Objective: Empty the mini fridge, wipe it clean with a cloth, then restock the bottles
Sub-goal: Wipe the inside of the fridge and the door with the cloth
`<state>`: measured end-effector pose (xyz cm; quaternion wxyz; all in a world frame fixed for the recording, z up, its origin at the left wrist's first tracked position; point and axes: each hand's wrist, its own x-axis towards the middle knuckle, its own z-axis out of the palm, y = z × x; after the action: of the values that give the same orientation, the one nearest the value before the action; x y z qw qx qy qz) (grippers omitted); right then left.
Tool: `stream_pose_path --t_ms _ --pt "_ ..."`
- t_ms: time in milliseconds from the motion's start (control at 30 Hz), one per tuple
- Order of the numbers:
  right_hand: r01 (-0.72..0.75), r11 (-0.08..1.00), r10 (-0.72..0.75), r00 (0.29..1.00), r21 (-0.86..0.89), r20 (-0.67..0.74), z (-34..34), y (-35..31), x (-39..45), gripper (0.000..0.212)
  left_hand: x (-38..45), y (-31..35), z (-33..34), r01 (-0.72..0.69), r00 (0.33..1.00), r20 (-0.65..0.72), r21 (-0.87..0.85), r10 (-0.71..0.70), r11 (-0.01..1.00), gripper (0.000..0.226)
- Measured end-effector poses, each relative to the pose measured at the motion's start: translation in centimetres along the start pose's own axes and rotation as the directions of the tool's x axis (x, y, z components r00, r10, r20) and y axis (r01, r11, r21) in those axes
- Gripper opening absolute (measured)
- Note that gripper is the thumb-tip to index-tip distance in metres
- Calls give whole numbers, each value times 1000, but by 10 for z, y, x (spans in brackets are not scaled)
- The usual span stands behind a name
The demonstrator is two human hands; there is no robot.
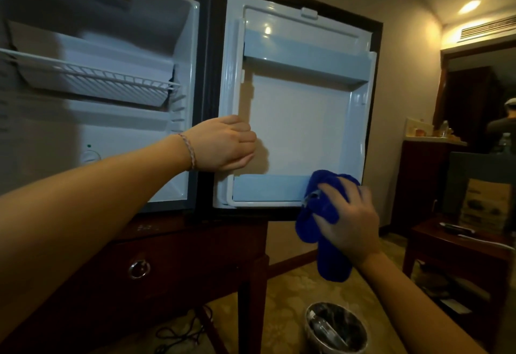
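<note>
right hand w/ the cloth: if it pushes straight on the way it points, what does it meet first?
Probably the lower door shelf: the right hand presses the blue cloth toward its right end, at the fridge door corner. Depth is unclear.

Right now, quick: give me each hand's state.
Left hand: grips the inner edge of the fridge door, steadying it.
Right hand: holds the blue cloth against the door's lower shelf.
</note>
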<state>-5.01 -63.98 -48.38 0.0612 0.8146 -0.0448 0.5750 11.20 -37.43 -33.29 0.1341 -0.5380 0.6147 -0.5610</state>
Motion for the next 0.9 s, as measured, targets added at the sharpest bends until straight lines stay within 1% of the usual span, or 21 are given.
stream_pose_path --t_ms 100,167,200,267,333,367,400,433,500,567,633,700,800,833,867,900 --pt "-66 998 66 998 18 -20 -5 4 5 61 -2 8 -1 50 999 7 14 -50 999 33" --pt "-86 995 87 996 46 -28 -8 -7 9 60 0 20 -6 142 990 9 21 -142 990 36" --pt "-78 995 80 997 64 -25 -9 -13 10 60 3 30 -8 214 977 17 21 -215 977 39" --pt "-50 995 50 999 82 -1 -13 -23 13 57 11 57 -5 353 933 68 16 -354 935 46" --pt "-57 995 54 998 80 31 -17 -27 19 56 23 85 -1 452 877 164 37 -452 891 53" --pt "-72 994 69 996 76 51 -19 -28 24 56 28 95 1 491 847 205 53 -491 869 53" --pt "-88 994 82 994 68 78 -21 -28 28 57 31 101 1 514 822 240 77 -517 854 48" --pt "-97 994 91 990 54 110 -24 -28 32 57 33 105 0 512 809 268 114 -523 851 39" --pt "-89 996 84 982 20 171 -28 -27 41 57 33 106 -2 466 809 311 177 -498 867 25" --pt "-52 999 52 975 -4 217 -32 -25 49 56 35 104 -2 458 796 348 189 -495 869 26" --pt "-7 999 16 965 -36 264 -35 -21 58 55 38 103 3 479 779 379 151 -499 864 28" --pt "-9 1000 17 956 -26 292 -36 -17 70 55 37 100 5 478 772 428 97 -471 873 24" --pt "-46 999 39 946 14 323 -36 -24 85 56 34 93 13 491 782 412 53 -467 869 12" --pt "-76 997 68 930 7 361 -36 -31 90 56 36 92 11 503 770 441 26 -461 864 13" --pt "-106 994 102 903 -13 417 -37 -40 93 57 38 92 6 523 731 511 6 -452 853 17" --pt "-127 991 127 871 -33 474 -38 -47 97 58 43 92 2 536 675 595 11 -436 844 23"
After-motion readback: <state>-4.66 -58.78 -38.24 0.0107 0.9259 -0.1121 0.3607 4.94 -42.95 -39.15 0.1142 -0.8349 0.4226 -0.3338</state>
